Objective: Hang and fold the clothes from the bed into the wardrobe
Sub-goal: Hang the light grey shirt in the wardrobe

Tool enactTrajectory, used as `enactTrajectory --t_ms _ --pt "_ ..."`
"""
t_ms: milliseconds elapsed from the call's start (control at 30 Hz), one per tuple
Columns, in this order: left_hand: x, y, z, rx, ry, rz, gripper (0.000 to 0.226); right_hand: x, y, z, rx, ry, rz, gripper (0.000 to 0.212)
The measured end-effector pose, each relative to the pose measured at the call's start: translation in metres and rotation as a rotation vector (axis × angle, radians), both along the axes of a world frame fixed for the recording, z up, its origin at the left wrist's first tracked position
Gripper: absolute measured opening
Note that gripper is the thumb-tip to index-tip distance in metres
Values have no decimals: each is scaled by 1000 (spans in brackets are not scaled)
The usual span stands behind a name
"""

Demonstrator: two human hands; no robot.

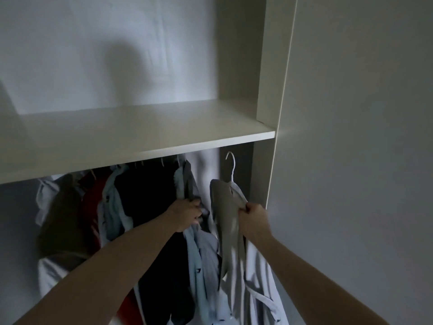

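In the dim wardrobe, my right hand (254,215) grips the shoulder of a grey garment (225,221) that sits on a white hanger (230,167). The hanger's hook stands free just below the shelf, at the right end of the hanging space. My left hand (187,214) is curled into the hung clothes (145,202), holding a grey and light blue shirt (185,184) and keeping it to the left. The rail itself is hidden behind the shelf edge.
A white shelf (140,146) spans the wardrobe above the clothes. Several garments, dark, red, pale blue and white, hang packed on the left. The wardrobe's side panel (262,174) and a plain wall (351,160) close the right.
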State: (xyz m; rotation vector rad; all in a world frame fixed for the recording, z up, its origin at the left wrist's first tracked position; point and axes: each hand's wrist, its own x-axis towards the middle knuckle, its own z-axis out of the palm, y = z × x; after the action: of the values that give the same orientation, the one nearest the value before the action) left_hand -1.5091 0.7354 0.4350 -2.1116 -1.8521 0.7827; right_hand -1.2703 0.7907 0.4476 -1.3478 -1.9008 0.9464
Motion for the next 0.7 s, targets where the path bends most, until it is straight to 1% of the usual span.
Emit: enactTrajectory --t_ms 100,200,267,400,567,700 --pt "-2 -2 -1 65 -64 29 25 -40 25 8 14 -7 53 31" --pt "-4 1 -6 84 -109 29 25 -75 53 12 56 -12 60 22" --pt "-7 3 -10 82 -133 44 26 -97 70 11 78 -1 54 24" --pt "-14 7 -15 188 -258 79 32 -135 102 10 100 -20 49 27" --pt "-16 14 -18 255 -309 72 30 -168 132 2 72 -157 104 30" --pt "-17 17 -24 288 -326 56 34 -177 139 -18 47 -249 148 32"
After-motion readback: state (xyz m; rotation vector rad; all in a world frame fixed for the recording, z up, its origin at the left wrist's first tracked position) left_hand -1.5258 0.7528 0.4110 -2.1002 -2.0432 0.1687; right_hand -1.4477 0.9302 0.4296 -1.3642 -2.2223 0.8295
